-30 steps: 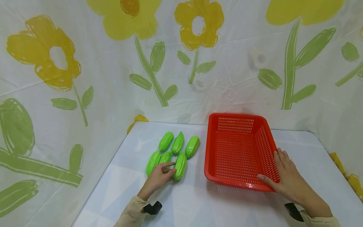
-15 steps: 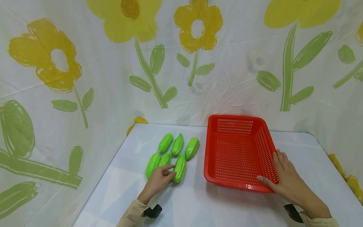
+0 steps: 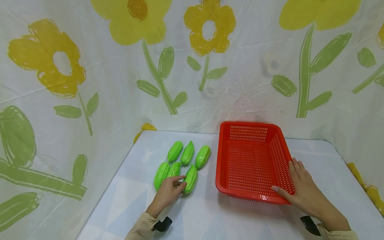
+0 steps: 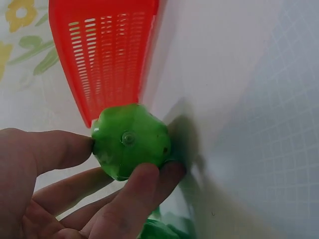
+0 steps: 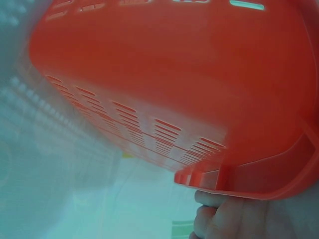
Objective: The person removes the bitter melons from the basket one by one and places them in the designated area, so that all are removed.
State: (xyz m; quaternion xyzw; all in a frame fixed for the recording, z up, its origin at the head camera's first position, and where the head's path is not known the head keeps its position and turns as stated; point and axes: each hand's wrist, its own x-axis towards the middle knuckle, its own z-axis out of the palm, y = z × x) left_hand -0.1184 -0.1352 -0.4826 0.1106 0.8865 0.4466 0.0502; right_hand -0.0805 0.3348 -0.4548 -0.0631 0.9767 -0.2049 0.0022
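Note:
In the head view, my left hand (image 3: 168, 193) pinches a green ribbed toy gourd (image 3: 190, 180) between thumb and fingers. Its rounded end (image 4: 129, 142) faces the left wrist camera, with the thumb on one side and fingertips on the other. Several similar gourds lie close by: two (image 3: 161, 175) beside the left hand, three more (image 3: 187, 153) behind. The hand partly hides the nearer pair. A red perforated plastic basket (image 3: 219, 156) stands to their right, with nothing in it. My right hand (image 3: 309, 193) rests on its front right corner, fingers straight along the right rim, thumb over the front rim.
A pale patterned cloth covers the table (image 3: 207, 220). Behind it and at the sides hangs a white curtain (image 3: 240, 83) printed with yellow flowers. In the right wrist view, the basket's outer wall fills most of the picture.
The gourd in my left hand has turned slightly, and its far tip now leans a little to the right. My right hand stays on the basket; the head view has shifted slightly.

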